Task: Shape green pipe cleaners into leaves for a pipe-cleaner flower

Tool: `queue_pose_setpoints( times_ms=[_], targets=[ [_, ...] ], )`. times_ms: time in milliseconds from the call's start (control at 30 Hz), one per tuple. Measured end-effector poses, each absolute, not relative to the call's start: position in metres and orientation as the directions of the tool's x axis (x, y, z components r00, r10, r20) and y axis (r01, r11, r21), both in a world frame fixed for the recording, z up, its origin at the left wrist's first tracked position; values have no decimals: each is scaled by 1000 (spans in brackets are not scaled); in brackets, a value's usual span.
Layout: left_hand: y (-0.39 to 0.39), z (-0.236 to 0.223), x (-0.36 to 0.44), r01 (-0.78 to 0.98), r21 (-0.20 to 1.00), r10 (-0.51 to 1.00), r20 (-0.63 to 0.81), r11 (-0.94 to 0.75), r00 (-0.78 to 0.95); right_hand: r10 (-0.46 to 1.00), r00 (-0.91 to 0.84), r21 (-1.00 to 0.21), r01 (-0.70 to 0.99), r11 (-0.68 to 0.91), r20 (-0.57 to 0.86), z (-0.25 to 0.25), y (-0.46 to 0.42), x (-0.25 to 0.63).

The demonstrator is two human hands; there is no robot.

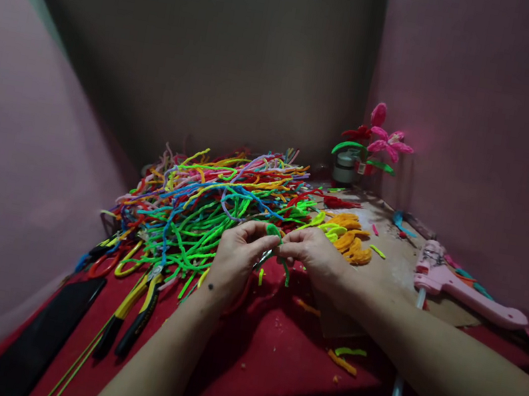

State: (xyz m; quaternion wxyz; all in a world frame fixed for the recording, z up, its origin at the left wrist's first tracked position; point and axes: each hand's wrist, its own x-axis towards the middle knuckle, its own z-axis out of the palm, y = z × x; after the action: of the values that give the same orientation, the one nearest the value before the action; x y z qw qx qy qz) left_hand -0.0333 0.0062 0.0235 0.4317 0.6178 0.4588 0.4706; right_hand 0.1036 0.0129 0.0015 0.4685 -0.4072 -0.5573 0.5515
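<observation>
Over the front of the red table, my left hand (240, 248) and my right hand (309, 249) meet, fingertips nearly touching. Both pinch a green pipe cleaner (273, 230), bent into a small loop between them, with a loose end hanging below. Something shiny shows beneath my left fingers, mostly hidden. Just behind my hands spreads a large heap of coloured pipe cleaners (205, 215), with many green ones nearest. Orange looped pipe-cleaner pieces (351, 239) lie beyond my right hand, beside yellow-green ones (331, 226).
Yellow-and-black pliers (139, 305), scissors (104, 262) and a dark flat slab (40, 340) lie left. A pink glue gun (469, 293) with a clear glue stick (397, 392) rests right, on cardboard (396, 274). Pipe-cleaner flowers (390, 143) stand at the back near the wall.
</observation>
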Motion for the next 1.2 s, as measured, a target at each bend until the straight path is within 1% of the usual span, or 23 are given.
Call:
queue_pose_setpoints(
  times_ms=[67,200,300,367,433,500,600,633,667,700,733,800,833,867,933,967,1033,1100,1200],
  targets=[
    [7,26,-34,109,981,979,144,-160,147,969,-237,-997,-59,55,68,1,12,103],
    [7,26,-34,78,987,986,134,-142,100,965,-249,-997,-2,82,80,-1,13,101],
    [6,25,-33,46,994,986,91,-99,142,964,-253,-995,34,98,86,0,13,100],
    [5,24,-32,45,994,985,87,-95,149,964,-255,-996,25,89,80,1,12,101],
    [5,23,-31,73,988,987,128,-135,94,965,-257,-998,11,65,60,4,12,101],
    [4,22,-31,152,962,974,228,-228,16,964,-260,-999,-4,46,46,6,11,101],
    [5,19,-31,343,847,901,434,-407,-3,961,-273,-999,-15,30,33,8,11,102],
    [5,19,-31,388,808,878,479,-444,6,959,-280,-999,-18,32,36,7,11,102],
    [5,18,-31,406,795,872,490,-451,10,957,-287,-999,-22,37,42,7,11,103],
    [6,18,-31,391,817,888,459,-424,4,955,-293,-999,-23,41,46,7,11,103],
    [7,19,-31,347,863,920,393,-368,-2,954,-294,-999,-23,44,49,6,11,103],
    [11,19,-32,197,959,978,204,-206,28,955,-292,-999,-24,39,44,6,11,103],
    [13,19,-34,112,985,990,125,-131,63,957,-288,-999,-19,30,34,6,11,103],
    [15,19,-35,35,996,992,78,-82,97,959,-284,-1000,-11,20,22,7,11,103],
    [19,18,-39,-70,995,989,74,-65,130,959,-282,-1000,5,3,1,8,11,103],
    [20,18,-41,-93,993,987,89,-77,132,959,-283,-1000,12,-5,-9,8,10,103],
    [21,17,-44,-72,994,982,93,-82,166,958,-284,-1000,7,-21,-22,10,10,103],
    [21,16,-46,-22,998,970,70,-66,234,956,-291,-999,-15,-36,-30,10,9,104],
    [19,15,-47,0,998,957,53,-55,286,941,-339,-998,-58,-36,-14,8,10,105]
  ],
)
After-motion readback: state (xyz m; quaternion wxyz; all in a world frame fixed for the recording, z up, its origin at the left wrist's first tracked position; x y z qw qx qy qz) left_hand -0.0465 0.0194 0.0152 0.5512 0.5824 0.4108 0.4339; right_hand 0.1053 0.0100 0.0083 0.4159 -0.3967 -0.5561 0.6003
